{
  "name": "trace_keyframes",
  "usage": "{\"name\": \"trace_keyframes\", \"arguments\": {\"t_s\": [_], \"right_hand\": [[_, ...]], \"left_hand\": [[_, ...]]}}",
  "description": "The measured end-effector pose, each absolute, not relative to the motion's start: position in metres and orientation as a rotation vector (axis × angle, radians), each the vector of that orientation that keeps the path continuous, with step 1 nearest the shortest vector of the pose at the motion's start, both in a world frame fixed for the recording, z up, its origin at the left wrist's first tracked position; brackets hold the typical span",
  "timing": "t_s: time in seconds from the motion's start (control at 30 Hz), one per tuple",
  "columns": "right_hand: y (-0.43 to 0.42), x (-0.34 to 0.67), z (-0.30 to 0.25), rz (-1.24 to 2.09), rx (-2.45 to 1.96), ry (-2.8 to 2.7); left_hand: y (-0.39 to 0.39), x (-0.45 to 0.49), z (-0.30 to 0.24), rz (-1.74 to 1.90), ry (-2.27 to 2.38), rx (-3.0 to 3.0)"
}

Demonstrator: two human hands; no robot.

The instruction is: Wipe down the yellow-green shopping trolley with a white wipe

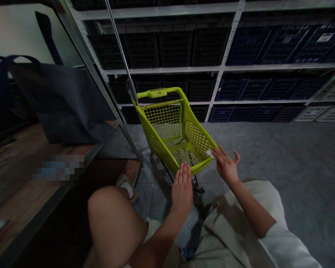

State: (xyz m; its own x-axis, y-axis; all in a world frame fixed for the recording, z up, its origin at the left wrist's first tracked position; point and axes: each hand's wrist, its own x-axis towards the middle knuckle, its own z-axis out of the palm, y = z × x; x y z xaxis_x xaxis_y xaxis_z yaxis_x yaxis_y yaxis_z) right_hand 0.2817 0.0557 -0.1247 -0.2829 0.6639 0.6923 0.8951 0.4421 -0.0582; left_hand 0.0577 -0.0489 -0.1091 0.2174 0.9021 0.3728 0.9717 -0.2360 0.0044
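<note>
A small lime-green shopping cart stands on the floor in front of me, its basket open at the top. My left hand lies with straight fingers against the cart's near rim, holding nothing that I can see. At the near right corner of the basket, my right hand presses a small white wipe to the rim between its fingers, with the thumb held away. Whether the wipe is tissue or cloth cannot be made out. A metal pole rises from the cart's handle side.
Metal shelving with several dark plastic crates lines the back. On the left, a wooden bench carries a dark tote bag and a blurred-out item. My bent legs frame the near side. Grey floor extends right.
</note>
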Motion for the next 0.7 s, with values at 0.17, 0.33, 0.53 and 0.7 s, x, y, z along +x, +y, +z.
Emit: {"name": "trace_keyframes", "arguments": {"t_s": [0.17, 0.33, 0.53, 0.7], "right_hand": [[0.002, 0.205, -0.133, -0.261, -1.272, -2.081], [0.002, 0.216, -0.128, -0.220, -1.057, -2.356], [0.057, 0.286, -0.118, -0.402, -1.190, -2.234], [0.022, 0.229, -0.123, -0.274, -1.231, -2.146]], "left_hand": [[-0.048, 0.058, -0.113, -0.474, -1.798, -2.245], [-0.048, 0.054, -0.113, -0.460, -1.786, -2.249], [-0.049, 0.056, -0.110, -0.468, -1.776, -2.256], [-0.047, 0.059, -0.114, -0.546, -1.773, -2.274]]}}
